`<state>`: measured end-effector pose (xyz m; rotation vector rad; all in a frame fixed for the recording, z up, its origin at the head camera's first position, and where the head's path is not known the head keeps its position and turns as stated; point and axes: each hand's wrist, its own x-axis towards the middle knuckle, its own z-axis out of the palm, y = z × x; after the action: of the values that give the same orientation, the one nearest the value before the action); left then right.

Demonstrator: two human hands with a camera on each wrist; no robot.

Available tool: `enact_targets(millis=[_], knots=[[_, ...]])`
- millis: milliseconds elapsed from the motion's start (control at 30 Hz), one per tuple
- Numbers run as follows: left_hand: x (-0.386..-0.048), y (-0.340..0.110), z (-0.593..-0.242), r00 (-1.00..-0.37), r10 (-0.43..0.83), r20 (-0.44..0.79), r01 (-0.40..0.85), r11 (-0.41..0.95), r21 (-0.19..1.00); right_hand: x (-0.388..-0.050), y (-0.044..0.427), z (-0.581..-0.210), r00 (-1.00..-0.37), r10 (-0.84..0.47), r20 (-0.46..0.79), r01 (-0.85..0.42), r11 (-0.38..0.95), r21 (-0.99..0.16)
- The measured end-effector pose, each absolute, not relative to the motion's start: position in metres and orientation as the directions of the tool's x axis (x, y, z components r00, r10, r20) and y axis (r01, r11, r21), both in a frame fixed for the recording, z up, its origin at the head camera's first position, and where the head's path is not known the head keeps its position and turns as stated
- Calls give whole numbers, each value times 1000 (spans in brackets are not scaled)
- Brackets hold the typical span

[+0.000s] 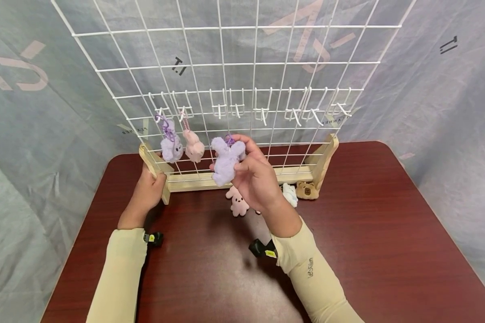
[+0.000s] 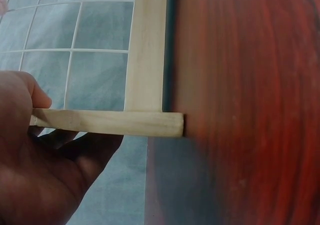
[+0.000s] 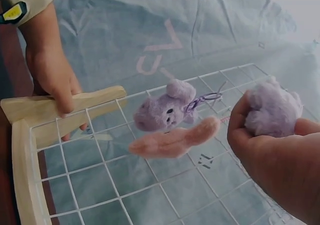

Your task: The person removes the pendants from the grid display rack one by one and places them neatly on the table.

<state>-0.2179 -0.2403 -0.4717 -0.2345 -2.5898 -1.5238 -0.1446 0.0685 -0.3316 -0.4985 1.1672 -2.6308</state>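
Leftmost, at about half past eight from the held plush, the left hand (image 1: 148, 188) is curled around the pale wooden side panel (image 2: 110, 122) of the white wire grid rack (image 1: 222, 65), presumably to steady it. Between nine and ten o'clock, a fluffy lavender plush (image 1: 171, 149) hangs from a hook; near ten, a pale pink plush (image 1: 194, 148) hangs beside it. At centre, the right hand (image 1: 260, 179) pinches a second lavender plush (image 1: 225, 163) between thumb and fingers, seemingly so its purple loop stays uppermost. Below, near half past five, lies a pink long-eared plush (image 1: 239, 204); towards four, a white plush (image 1: 291, 195) and a brown plush head (image 1: 307, 191).

Counted: two lavender, two pink (another pink scrap is mostly hidden), one white, one brown, eight white wire hooks (image 1: 263, 115).
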Motion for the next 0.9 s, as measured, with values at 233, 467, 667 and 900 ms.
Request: enact_targets(millis=[233, 467, 667, 900], knots=[[-214, -241, -471, -985, 52, 165, 168, 516, 840, -148, 67, -338, -895, -370, 248, 61, -654, -754], [-213, -242, -471, -983, 52, 174, 177, 506, 844, -147, 66, -340, -891, -388, 236, 59, -614, -787], [-213, -241, -472, -983, 52, 174, 176, 503, 846, -150, 66, -345, -856, -441, 271, 94, -648, -756], [-214, -241, -470, -982, 66, 179, 187, 493, 849, -154, 66, -350, -837, -469, 281, 89, -624, -777]])
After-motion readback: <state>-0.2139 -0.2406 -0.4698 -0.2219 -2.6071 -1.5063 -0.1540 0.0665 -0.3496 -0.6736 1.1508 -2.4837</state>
